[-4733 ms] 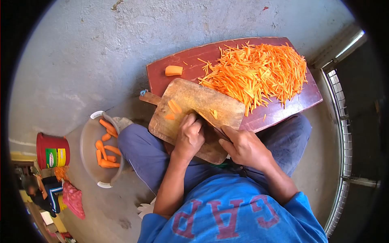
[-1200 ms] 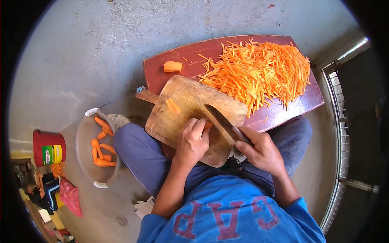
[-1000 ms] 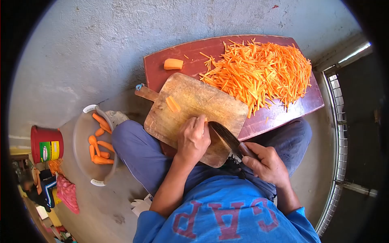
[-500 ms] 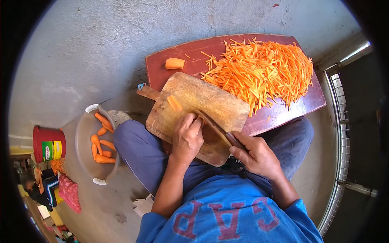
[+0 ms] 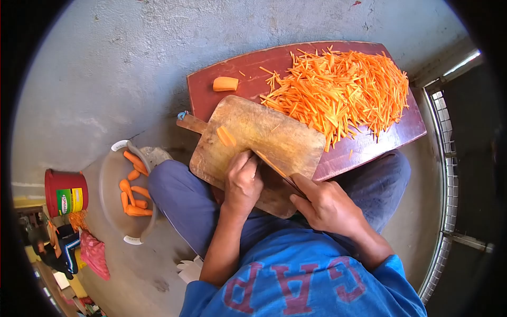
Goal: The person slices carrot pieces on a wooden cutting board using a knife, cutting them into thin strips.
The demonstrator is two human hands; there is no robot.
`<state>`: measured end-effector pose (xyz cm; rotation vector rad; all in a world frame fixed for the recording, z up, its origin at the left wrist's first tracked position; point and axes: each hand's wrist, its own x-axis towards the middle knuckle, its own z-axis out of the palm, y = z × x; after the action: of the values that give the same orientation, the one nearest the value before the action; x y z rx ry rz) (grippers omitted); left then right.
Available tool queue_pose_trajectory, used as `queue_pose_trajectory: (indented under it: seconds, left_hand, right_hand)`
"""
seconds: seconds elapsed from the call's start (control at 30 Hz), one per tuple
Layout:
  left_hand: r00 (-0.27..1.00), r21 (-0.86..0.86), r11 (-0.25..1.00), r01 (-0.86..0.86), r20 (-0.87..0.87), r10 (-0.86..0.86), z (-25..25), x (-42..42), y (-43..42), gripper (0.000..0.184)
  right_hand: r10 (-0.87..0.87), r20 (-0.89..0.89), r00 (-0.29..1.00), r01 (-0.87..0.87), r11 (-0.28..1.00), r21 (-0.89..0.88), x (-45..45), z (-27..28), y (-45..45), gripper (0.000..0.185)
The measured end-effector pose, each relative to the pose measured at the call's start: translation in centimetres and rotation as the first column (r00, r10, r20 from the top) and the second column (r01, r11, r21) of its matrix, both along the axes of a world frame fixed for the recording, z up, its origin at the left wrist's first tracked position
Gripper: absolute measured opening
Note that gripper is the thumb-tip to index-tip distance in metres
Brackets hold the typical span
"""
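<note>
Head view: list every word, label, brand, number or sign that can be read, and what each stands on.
"GAP": on the blue shirt, upside down in the picture.
Too small or blurred to read: the green and yellow label on the red bucket; the marks on the tub's white handles.

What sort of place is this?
Probably an informal food-preparation space, perhaps in a home: the wooden cutting board, heaped carrot strips and basin of carrots suggest it.
</note>
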<state>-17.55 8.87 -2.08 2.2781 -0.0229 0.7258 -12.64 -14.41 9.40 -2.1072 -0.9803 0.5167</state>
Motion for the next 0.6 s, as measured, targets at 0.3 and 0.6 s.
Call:
queue_pose_trajectory:
  seconds: [0.3, 0.6]
  left_hand:
    - [0.998, 0.066, 0.997, -0.049, -0.032, 0.051, 0.0, -0.2, -0.2, 0.028]
    - [0.988, -0.046, 0.991, -0.125, -0.101, 0.119, 0.4, -0.4, -0.5, 0.018]
  right_hand:
    - [-0.039, -0.039, 0.998, 0.041, 0.998, 0.051, 0.3, -0.4, 0.5, 0.031]
    - [-0.046, -0.078, 0.996, 0.048, 0.999, 0.021, 0.5, -0.4, 0.6, 0.030]
